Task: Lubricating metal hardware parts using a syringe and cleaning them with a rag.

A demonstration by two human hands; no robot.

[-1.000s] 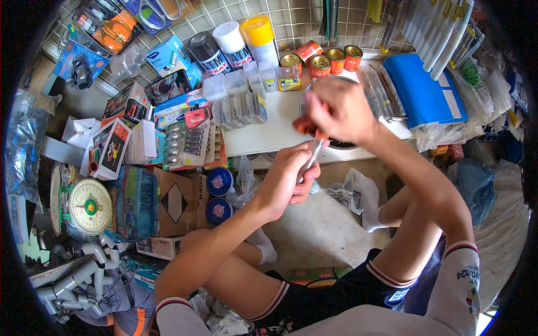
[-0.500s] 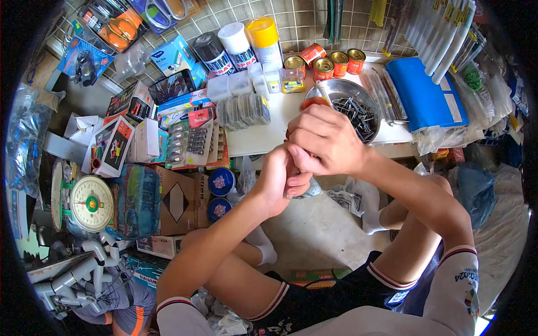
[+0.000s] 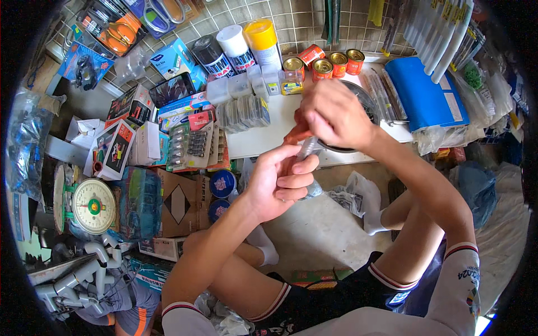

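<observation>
My left hand (image 3: pixel 278 180) is curled around a small clear plastic bag (image 3: pixel 308 150) that sticks up out of the fist. Just above it, my right hand (image 3: pixel 335 113) pinches something with an orange-red part (image 3: pixel 295 134) at the bag's top. What is in the bag cannot be made out. Both hands hover over the front edge of a white shelf (image 3: pixel 263 140). A metal bowl (image 3: pixel 367 101) lies behind my right hand and is mostly hidden by it.
Spray cans (image 3: pixel 246 47), small tins (image 3: pixel 322 64) and clear boxes (image 3: pixel 244 109) line the shelf. A blue folder (image 3: pixel 423 95) and bagged goods lie at right. A kitchen scale (image 3: pixel 89 204), cardboard boxes (image 3: pixel 179 204) and grey pipe fittings (image 3: pixel 73 274) crowd the left.
My right hand dropped onto the left one, then rose again above the bowl. The left hand has kept its grip and barely moved.
</observation>
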